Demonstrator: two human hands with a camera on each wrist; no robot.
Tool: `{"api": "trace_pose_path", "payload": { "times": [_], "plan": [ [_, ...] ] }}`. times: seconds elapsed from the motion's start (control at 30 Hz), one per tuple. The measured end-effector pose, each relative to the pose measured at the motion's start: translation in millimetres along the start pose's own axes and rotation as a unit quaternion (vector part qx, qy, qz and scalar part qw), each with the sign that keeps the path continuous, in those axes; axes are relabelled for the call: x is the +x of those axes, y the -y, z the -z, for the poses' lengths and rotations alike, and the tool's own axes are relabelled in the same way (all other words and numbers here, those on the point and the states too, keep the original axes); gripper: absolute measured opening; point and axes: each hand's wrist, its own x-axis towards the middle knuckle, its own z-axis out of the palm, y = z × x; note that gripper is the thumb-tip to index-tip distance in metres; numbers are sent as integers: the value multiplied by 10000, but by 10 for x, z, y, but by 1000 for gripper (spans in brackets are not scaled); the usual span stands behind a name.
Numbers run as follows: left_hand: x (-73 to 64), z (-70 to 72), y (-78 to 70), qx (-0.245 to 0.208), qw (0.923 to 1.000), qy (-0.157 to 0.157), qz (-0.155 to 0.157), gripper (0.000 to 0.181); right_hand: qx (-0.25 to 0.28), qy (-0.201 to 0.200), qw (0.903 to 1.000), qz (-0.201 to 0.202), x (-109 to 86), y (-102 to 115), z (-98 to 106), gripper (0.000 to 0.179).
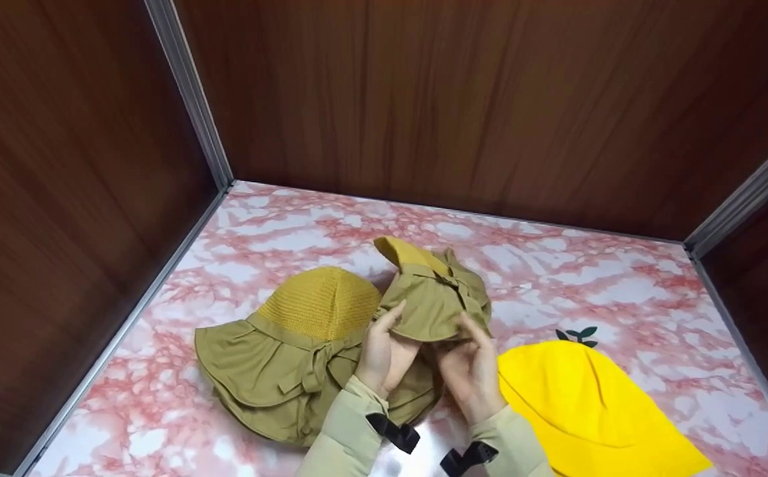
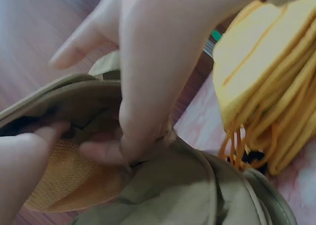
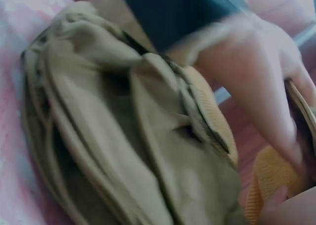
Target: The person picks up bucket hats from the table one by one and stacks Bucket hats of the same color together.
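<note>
Both hands hold a sun hat [image 1: 427,301] with a khaki brim, a mustard knit crown and a tied bow. It is raised above the table, crown tilted away. My left hand [image 1: 387,351] grips the brim's near left edge, thumb outside. On the near right edge, my right hand [image 1: 471,368] grips the brim likewise. In the left wrist view, fingertips [image 2: 101,152] reach inside the hat's opening. Below and left of the hands lie similar khaki hats [image 1: 321,311], stacked, with layered brims visible in the right wrist view.
Bright yellow hats [image 1: 589,397] lie stacked to the right, with a dark green leaf sprout [image 1: 579,336] at the top. The pink marbled tabletop [image 1: 277,218] is enclosed by dark wood panels [image 1: 450,99] with metal edge strips.
</note>
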Motion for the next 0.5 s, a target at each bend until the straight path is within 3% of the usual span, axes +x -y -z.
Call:
{"api": "trace_pose_path", "payload": {
  "times": [0.17, 0.5],
  "plan": [
    [-33, -25, -61, -373, 9989, -111, 270, 36, 925, -70, 9957, 28, 38, 167, 12, 20],
    [-59, -11, -150, -483, 9971, -428, 399, 33, 1155, -77, 9927, -343, 94, 390, 123, 24]
  ]
}}
